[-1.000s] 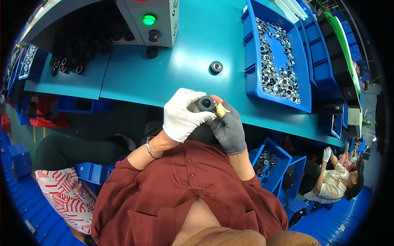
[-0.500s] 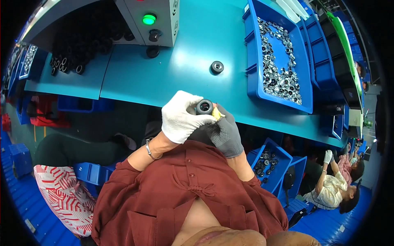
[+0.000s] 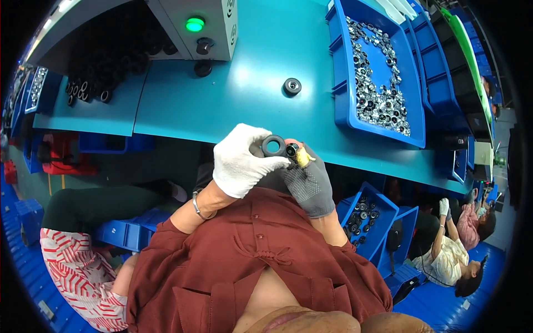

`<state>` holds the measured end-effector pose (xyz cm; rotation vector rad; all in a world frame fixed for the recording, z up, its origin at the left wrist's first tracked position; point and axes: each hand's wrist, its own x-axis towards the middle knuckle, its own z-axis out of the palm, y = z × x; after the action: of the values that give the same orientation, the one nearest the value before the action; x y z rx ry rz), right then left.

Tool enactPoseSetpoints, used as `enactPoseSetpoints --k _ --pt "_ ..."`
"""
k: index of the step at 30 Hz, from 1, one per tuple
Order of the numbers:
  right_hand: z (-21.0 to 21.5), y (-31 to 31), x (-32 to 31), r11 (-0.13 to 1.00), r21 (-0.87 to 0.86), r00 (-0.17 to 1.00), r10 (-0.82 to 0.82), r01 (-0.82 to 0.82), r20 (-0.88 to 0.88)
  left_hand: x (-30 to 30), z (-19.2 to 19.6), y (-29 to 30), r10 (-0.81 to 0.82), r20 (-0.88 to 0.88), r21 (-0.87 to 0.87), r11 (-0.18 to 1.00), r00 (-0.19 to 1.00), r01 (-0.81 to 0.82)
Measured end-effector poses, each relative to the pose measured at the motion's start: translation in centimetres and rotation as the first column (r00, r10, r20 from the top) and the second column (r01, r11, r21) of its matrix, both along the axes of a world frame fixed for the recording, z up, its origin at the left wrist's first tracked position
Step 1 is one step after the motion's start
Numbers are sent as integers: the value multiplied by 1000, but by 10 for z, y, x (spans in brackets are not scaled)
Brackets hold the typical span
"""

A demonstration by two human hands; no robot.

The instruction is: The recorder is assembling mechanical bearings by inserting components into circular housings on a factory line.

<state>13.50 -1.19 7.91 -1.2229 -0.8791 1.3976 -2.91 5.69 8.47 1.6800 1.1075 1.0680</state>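
Note:
My left hand (image 3: 240,161), in a white glove, pinches a black ring (image 3: 272,146) between thumb and fingers. The teal table shows through the ring's open middle. Just right of it, my right hand (image 3: 308,180) in a grey dotted glove grips a small dark round part (image 3: 291,150) with a shiny face. Pale yellow material (image 3: 303,157) covers one of that hand's fingertips. Both hands are close together in front of my body, below the table's near edge. Past them on the teal table (image 3: 233,105) lies one black round piece (image 3: 292,86) with a lighter centre.
A blue tray (image 3: 355,119) of small shiny metal-and-black parts stands at the right. At the left is a machine (image 3: 221,33) with a green light, beside a pile of black rings (image 3: 105,95). A blue bin (image 3: 383,233) holds black parts lower right. Other people sit on both sides.
The dark part that sat inside the black ring is now out of it and in my right hand. The ring's middle is now see-through. My hands have drawn slightly apart.

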Motion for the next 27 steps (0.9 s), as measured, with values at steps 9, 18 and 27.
enactPoseSetpoints --k 9,18,27 --pt "-6 -7 3 987 -147 868 -129 66 -479 -3 0 0 -59 -80 -17 998 995 57" --pt "-1 -4 -1 986 -166 869 -106 28 -483 -6 -4 -3 -92 -41 -49 995 995 90" --pt "-2 -6 -1 984 -174 912 -98 29 -399 -10 1 0 -131 -62 -31 991 989 130"
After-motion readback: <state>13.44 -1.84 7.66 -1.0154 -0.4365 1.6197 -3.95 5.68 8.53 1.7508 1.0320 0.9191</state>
